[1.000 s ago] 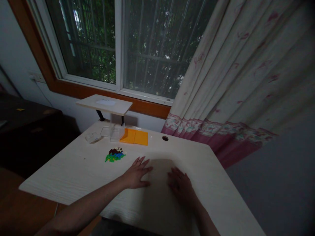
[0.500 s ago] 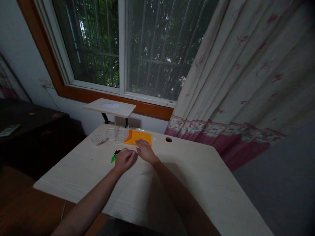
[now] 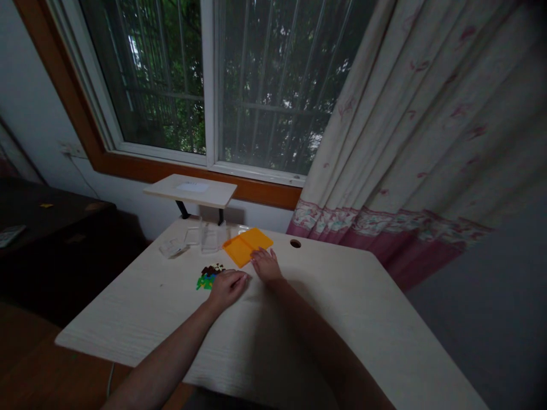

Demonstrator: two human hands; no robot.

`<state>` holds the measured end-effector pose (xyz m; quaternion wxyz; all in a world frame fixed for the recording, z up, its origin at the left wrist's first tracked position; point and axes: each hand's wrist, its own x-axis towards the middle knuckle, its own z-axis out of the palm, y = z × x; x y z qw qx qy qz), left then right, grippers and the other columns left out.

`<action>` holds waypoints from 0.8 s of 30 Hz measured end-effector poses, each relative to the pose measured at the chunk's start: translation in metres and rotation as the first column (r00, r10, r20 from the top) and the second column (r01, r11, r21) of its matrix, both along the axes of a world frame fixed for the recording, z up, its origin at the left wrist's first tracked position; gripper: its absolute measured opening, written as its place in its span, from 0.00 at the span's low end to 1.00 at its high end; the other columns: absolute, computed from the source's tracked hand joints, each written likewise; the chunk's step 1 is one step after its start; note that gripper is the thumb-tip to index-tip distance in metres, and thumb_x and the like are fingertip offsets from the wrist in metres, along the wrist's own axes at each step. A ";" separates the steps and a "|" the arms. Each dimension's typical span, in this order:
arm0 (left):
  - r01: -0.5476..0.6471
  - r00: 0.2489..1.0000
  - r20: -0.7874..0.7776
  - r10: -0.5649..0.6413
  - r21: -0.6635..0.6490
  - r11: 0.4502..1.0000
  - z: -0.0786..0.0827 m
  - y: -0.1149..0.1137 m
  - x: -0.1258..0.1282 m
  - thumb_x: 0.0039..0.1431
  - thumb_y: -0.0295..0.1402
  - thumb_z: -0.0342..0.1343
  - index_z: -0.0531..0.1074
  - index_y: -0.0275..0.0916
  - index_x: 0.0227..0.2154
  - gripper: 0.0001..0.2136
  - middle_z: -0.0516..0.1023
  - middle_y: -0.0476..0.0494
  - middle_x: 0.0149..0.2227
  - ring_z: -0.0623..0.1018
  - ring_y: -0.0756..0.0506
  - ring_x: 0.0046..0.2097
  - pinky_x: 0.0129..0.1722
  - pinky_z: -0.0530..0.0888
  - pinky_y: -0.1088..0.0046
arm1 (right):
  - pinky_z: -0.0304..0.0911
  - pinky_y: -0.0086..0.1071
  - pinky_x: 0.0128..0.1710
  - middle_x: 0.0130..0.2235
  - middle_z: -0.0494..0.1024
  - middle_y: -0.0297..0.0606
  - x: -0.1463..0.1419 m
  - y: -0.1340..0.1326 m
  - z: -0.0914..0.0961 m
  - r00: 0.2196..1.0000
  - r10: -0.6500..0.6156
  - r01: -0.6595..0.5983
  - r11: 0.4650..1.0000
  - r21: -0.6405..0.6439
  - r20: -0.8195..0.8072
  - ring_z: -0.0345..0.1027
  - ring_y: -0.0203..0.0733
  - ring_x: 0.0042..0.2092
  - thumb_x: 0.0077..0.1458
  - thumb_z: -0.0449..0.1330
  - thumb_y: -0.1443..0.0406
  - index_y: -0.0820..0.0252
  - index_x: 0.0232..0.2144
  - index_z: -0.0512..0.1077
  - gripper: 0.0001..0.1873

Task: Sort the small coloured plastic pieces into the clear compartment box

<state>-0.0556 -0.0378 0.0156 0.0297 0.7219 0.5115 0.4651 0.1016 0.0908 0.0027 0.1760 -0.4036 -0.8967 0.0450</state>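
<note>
My right hand [image 3: 266,266] touches the near right edge of a flat orange two-panel piece [image 3: 239,249], its fingers stretched out and slightly apart. That piece looks like an opened plastic case lying at an angle on the table. Closer to me, my left hand [image 3: 228,288] rests on the tabletop with its fingers curled in; what they hold, if anything, is hidden. Beside it on the left lies a pile of small green, brown, blue and yellow pieces [image 3: 207,278], partly covered by this hand.
Clear plastic boxes [image 3: 211,237] stand behind the pile, with a clear packet or tray [image 3: 173,248] to their left. A small raised shelf [image 3: 192,191] with a paper on it stands at the back. The white table [image 3: 342,307] has a cable hole [image 3: 295,244].
The orange piece has turned and shifted slightly right, with my right hand moving right and nearer. My left hand has moved right, uncovering more of the coloured pile. The view has shifted slightly.
</note>
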 end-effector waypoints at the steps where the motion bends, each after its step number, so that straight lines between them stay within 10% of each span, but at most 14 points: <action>1: 0.007 1.000 -0.007 -0.007 -0.001 1.000 -0.001 0.000 0.001 0.66 0.37 0.48 0.78 0.38 0.35 0.14 0.80 0.42 0.29 0.78 0.47 0.32 0.35 0.73 0.72 | 0.30 0.51 0.66 0.57 0.72 0.38 0.010 0.001 0.000 1.000 -0.013 0.013 1.000 0.011 -0.013 0.52 0.45 0.66 0.67 0.46 0.59 0.56 0.53 0.69 0.18; 14: -0.011 1.000 -0.026 0.010 -0.026 1.000 -0.007 0.002 -0.001 0.66 0.37 0.48 0.79 0.39 0.36 0.14 0.81 0.42 0.31 0.79 0.47 0.35 0.37 0.74 0.72 | 0.46 0.55 0.62 0.47 0.78 0.42 0.188 0.011 -0.007 0.941 -0.292 0.291 0.956 -0.030 -0.170 0.62 0.50 0.59 0.62 0.50 0.54 0.57 0.31 0.76 0.19; 17: -0.024 1.000 -0.019 0.023 -0.044 0.999 -0.009 0.003 0.000 0.66 0.38 0.48 0.79 0.39 0.36 0.14 0.81 0.42 0.31 0.79 0.47 0.35 0.37 0.74 0.72 | 0.57 0.48 0.58 0.49 0.75 0.47 0.215 0.015 -0.018 0.901 -0.299 0.322 0.947 0.020 -0.315 0.63 0.50 0.58 0.57 0.53 0.56 0.60 0.43 0.74 0.18; 24: -0.041 0.999 0.000 0.042 -0.071 0.997 -0.012 0.004 0.000 0.66 0.37 0.49 0.79 0.39 0.37 0.14 0.82 0.42 0.33 0.79 0.47 0.36 0.38 0.74 0.72 | 0.49 0.51 0.63 0.59 0.67 0.50 0.218 0.014 -0.031 0.810 -0.527 0.546 0.838 -0.001 -0.258 0.55 0.54 0.63 0.57 0.50 0.56 0.63 0.58 0.65 0.29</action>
